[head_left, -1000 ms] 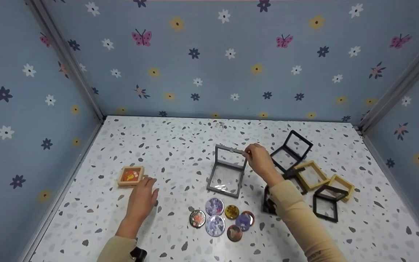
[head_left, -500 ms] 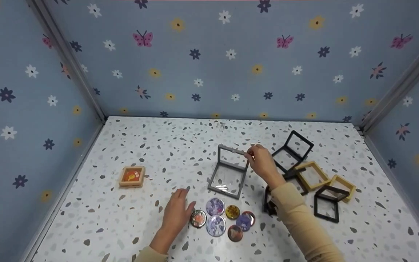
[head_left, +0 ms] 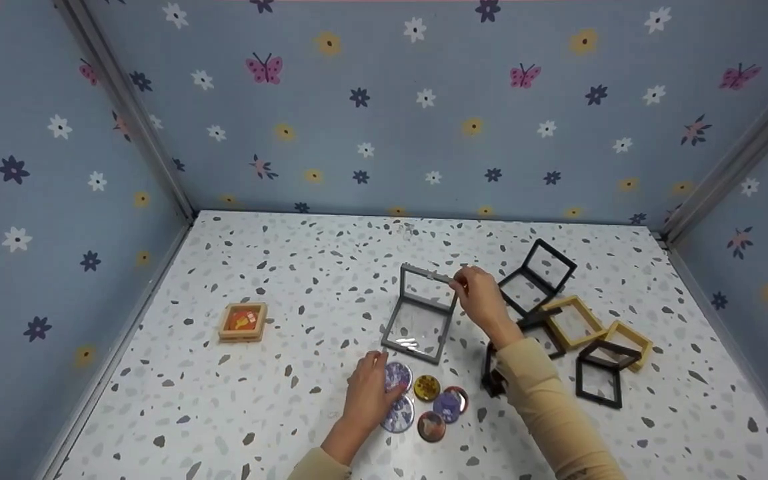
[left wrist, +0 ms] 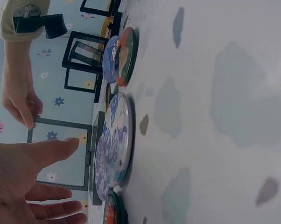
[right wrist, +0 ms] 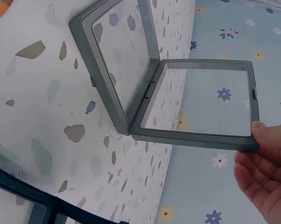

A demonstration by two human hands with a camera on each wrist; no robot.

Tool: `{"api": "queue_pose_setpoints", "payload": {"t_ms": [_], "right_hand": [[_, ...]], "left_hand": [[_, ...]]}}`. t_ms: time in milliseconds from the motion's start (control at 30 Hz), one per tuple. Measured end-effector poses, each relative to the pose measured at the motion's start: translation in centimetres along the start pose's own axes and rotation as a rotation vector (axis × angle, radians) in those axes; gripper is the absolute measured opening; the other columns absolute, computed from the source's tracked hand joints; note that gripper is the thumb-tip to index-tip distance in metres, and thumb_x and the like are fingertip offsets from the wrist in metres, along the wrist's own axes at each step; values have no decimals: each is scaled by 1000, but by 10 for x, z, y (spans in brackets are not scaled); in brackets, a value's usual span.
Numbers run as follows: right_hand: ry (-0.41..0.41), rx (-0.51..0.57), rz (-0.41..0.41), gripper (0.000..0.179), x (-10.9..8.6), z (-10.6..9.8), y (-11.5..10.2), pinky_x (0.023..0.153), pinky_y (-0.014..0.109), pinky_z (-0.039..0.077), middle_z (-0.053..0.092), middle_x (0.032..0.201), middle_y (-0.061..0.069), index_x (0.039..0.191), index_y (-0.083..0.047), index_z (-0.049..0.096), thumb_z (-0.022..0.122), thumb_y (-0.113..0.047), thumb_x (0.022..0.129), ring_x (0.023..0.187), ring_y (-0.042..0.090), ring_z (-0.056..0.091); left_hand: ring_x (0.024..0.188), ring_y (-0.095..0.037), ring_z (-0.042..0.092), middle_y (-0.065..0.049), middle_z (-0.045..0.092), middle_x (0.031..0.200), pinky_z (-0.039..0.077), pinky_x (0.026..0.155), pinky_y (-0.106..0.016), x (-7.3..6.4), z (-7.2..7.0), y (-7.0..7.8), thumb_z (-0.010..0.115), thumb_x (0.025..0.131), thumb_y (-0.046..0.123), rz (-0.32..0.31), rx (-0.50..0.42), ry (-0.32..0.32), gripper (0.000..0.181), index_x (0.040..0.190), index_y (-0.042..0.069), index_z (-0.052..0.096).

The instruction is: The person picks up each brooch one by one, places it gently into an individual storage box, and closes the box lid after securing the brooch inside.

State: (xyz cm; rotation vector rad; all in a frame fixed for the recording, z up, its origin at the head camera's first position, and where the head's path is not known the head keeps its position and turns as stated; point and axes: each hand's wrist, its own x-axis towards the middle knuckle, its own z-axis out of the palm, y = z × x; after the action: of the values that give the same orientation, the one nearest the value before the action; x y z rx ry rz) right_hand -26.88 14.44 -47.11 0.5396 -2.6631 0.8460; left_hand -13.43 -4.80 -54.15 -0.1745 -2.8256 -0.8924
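My right hand (head_left: 481,300) pinches the upper corner of a grey display frame's raised lid, thumb on one side and fingers on the other in the right wrist view. The hinged grey frame (right wrist: 192,143) stands open, its clear-windowed base flat on the table. My left hand (head_left: 367,393) hovers at the left of a group of round pin badges, its thumb and fingers apart and holding nothing in the left wrist view. Two purple-and-white badges (head_left: 399,417) lie beside it, partly covered. A dark-rimmed badge (left wrist: 113,210) is hidden by this hand in the head view.
Right of these lie a yellow badge (head_left: 427,387), a purple badge (head_left: 448,407) and a reddish-brown badge (head_left: 431,427). Several black frames (head_left: 599,383) and yellow frames (head_left: 574,323) crowd the right side. A small wooden frame (head_left: 243,323) holding an orange badge sits at left.
My left hand has moved right and nearer from beside the wooden frame to the badges. My right hand stays at the grey lid's corner, and the frame has barely shifted.
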Motion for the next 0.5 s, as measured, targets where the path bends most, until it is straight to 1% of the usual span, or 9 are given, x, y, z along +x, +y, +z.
{"api": "queue_pose_setpoints", "payload": {"t_ms": [100,200,333,500], "right_hand": [[5,1,9,7,0,0,1,56,31,43,55,71,7,80,-1,61,59,-7,84,61,18,50],[12,11,15,7,0,1,2,56,31,43,55,71,7,80,-1,61,59,-6,84,61,18,50],[24,30,5,7,0,2,3,55,31,43,55,71,7,80,0,61,59,-6,83,59,17,49],[29,35,1,7,0,3,3,54,30,42,54,70,6,79,0,61,59,-6,83,59,17,49]], "left_hand": [[96,-32,51,-17,50,108,42,68,-53,2,4,5,75,67,26,-27,25,-9,59,111,-6,54],[94,-32,51,-18,50,107,43,69,-50,4,8,8,77,64,25,-8,49,-3,60,109,-6,55],[92,-32,50,-19,50,104,44,75,-41,7,13,9,79,61,23,31,63,3,60,107,-7,56],[89,-31,50,-19,50,101,44,73,-41,9,16,8,79,59,22,41,99,-17,59,106,-7,57]]}}
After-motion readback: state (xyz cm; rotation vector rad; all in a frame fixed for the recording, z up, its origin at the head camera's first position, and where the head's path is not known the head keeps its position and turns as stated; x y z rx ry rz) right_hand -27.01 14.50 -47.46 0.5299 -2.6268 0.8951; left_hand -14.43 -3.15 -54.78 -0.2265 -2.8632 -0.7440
